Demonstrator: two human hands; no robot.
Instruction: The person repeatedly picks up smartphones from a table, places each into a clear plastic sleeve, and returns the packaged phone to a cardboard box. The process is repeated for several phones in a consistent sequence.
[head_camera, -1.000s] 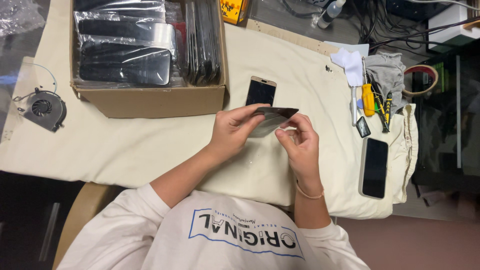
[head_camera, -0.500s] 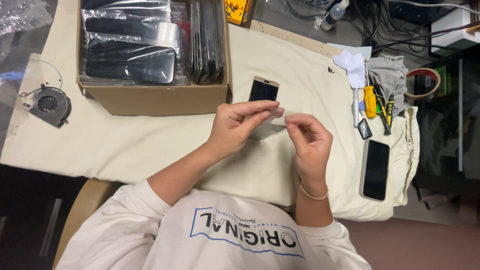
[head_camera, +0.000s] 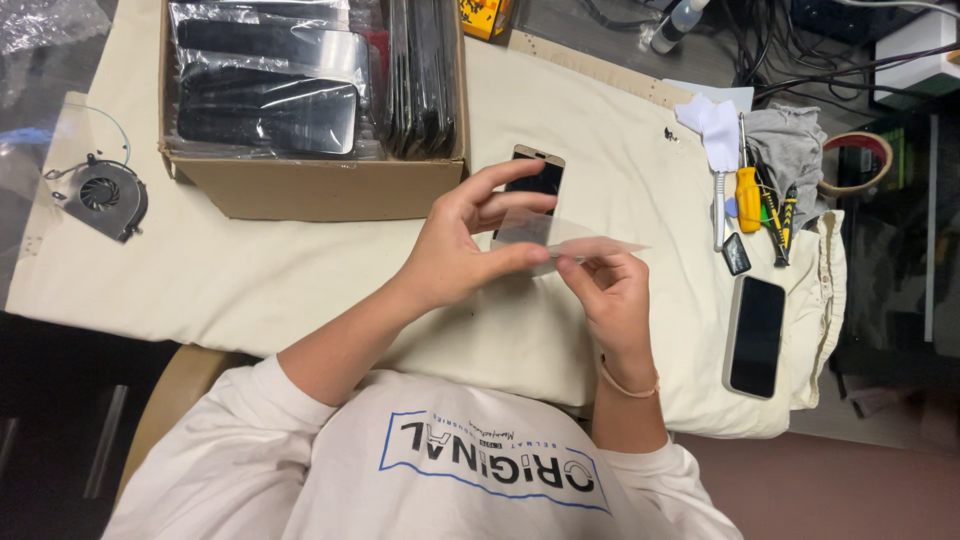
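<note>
Both my hands hold a thin clear film sheet (head_camera: 585, 243) a little above the cream cloth-covered table (head_camera: 250, 285). My left hand (head_camera: 460, 245) pinches the sheet's left end between thumb and fingers, with the other fingers spread. On the sheet's lower right edge, my right hand (head_camera: 612, 300), which wears a thin bracelet, grips with its fingertips. A small gold-edged phone (head_camera: 540, 172) lies face up on the cloth just beyond my left hand, partly hidden by its fingers.
A cardboard box (head_camera: 310, 188) of bagged dark panels stands at the back left. A small black fan (head_camera: 100, 195) lies at the left edge. To the right are a yellow-handled screwdriver (head_camera: 748, 198), other tools, a white cloth (head_camera: 715, 125) and a black phone (head_camera: 755, 335).
The sheet has tilted flatter between my hands and now looks clear instead of dark. My left fingers have spread. Both hands kept their hold.
</note>
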